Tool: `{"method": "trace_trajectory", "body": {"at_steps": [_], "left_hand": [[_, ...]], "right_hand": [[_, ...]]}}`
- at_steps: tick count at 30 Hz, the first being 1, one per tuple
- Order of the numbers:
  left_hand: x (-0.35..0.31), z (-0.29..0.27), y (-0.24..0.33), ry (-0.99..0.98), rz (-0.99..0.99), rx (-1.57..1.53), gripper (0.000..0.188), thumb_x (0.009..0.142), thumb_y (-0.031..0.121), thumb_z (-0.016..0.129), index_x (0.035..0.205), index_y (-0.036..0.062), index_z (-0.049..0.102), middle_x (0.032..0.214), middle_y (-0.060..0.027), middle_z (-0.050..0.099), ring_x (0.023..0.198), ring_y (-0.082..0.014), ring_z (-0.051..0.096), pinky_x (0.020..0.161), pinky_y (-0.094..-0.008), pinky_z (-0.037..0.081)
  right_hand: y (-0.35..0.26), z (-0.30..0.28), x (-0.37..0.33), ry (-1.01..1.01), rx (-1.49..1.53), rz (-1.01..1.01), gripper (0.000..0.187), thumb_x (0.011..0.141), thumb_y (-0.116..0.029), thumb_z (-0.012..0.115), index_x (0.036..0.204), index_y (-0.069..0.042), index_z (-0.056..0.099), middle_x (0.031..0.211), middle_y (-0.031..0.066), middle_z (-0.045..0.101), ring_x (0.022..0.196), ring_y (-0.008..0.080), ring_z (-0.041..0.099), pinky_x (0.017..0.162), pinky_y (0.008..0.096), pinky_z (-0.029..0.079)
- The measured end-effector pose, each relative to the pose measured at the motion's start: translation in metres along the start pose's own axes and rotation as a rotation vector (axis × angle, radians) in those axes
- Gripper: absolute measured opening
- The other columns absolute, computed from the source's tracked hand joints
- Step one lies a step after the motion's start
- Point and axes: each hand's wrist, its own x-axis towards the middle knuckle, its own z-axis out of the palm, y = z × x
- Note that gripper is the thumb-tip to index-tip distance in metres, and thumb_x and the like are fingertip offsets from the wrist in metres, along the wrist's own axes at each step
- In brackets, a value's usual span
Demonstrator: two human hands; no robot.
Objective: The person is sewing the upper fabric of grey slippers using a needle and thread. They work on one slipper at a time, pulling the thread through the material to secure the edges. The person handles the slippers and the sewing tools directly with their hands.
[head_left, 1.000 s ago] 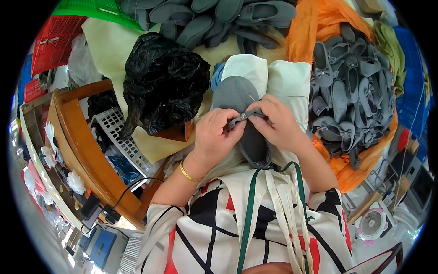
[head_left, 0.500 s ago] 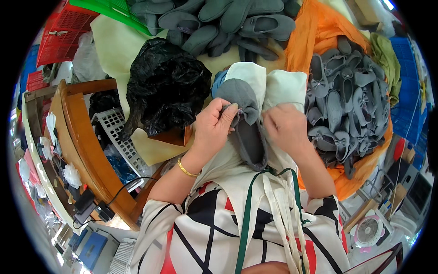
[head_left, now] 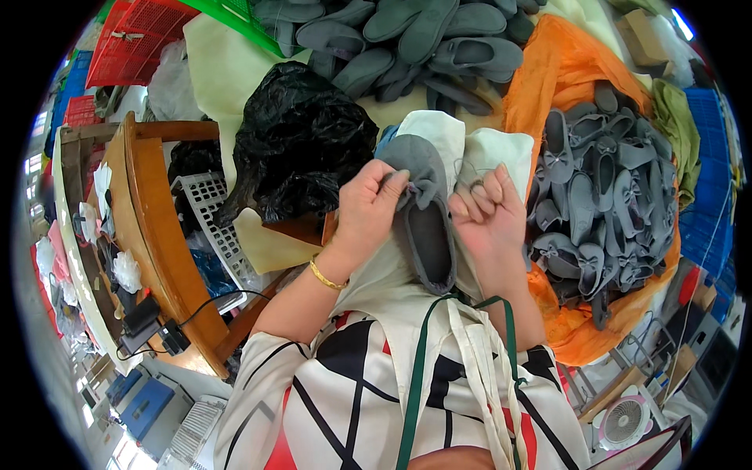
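Observation:
A grey fabric slip-on shoe point(head_left: 428, 248) with a bow at its front rests on my lap, toe pointing away from me. My left hand point(head_left: 370, 200) pinches the shoe's upper beside the bow point(head_left: 423, 190), thumb on top. To the right of the shoe, my right hand point(head_left: 492, 210) is raised with its palm turned up and its fingers curled in. A thin dark strand shows by its fingertips; what it grips is too small to make out. Pale cloth point(head_left: 495, 153) covers my lap beneath the shoe.
An orange sack point(head_left: 540, 59) at the right holds many grey shoes point(head_left: 581, 205). More grey shoes point(head_left: 427, 35) are heaped at the far side. A black plastic bag point(head_left: 301, 141) stands at the left, near a white basket point(head_left: 207, 205) and a wooden table point(head_left: 149, 243).
My right hand has turned from knuckles up to palm up, with its fingers raised and curled. My left hand keeps its pinch on the shoe. The whole view has shifted slightly.

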Motion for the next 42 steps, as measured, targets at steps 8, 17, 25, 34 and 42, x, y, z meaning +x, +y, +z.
{"method": "trace_trajectory", "body": {"at_steps": [8,17,25,34,42], "left_hand": [[0.004,-0.005,-0.015,-0.074,-0.192,-0.107,0.020,0.095,0.016,0.068,0.082,0.0019,0.063,0.071,0.0054,0.059,0.064,-0.0026,0.046,0.058,-0.0196,0.041],[0.002,-0.003,-0.022,-0.006,0.087,0.209,0.021,0.092,0.020,0.071,0.081,0.0038,0.063,0.068,-0.0012,0.059,0.063,-0.0101,0.055,0.056,-0.0263,0.045],[-0.002,0.009,0.010,0.027,0.646,0.742,0.009,0.087,0.012,0.068,0.093,0.0057,0.064,0.082,-0.0083,0.060,0.071,-0.0255,0.061,0.061,-0.0346,0.050],[-0.003,0.013,0.035,-0.158,0.445,0.865,0.035,0.086,0.038,0.070,0.085,0.0050,0.060,0.082,-0.0101,0.060,0.069,-0.0292,0.061,0.060,-0.0369,0.050],[0.007,0.024,0.024,-0.071,0.390,0.995,0.037,0.084,0.038,0.072,0.080,0.0039,0.059,0.077,-0.0122,0.062,0.070,-0.0309,0.064,0.060,-0.0406,0.051]], "right_hand": [[-0.006,-0.023,-0.030,0.055,0.012,-0.048,0.047,0.104,-0.029,0.045,0.061,-0.016,0.035,0.056,-0.0045,0.024,0.051,0.0114,0.019,0.056,0.0282,0.026],[0.004,-0.043,-0.034,-0.086,-0.039,-0.092,0.041,0.105,-0.029,0.045,0.068,-0.014,0.040,0.061,-0.0032,0.030,0.056,0.0125,0.027,0.065,0.0303,0.035],[-0.020,-0.037,-0.067,0.005,-1.335,-1.036,0.023,0.102,-0.014,0.052,0.092,0.001,0.066,0.081,0.0060,0.064,0.076,0.0156,0.060,0.075,0.0332,0.049],[-0.091,-0.168,-0.164,0.354,-2.058,-0.755,0.012,0.091,-0.004,0.061,0.102,0.001,0.065,0.083,0.0151,0.063,0.073,0.0257,0.062,0.070,0.0300,0.050],[-0.058,-0.098,-0.108,0.226,-1.524,-0.648,0.021,0.093,-0.005,0.061,0.113,0.000,0.061,0.083,0.0037,0.067,0.074,0.0058,0.059,0.068,0.0207,0.047]]}}
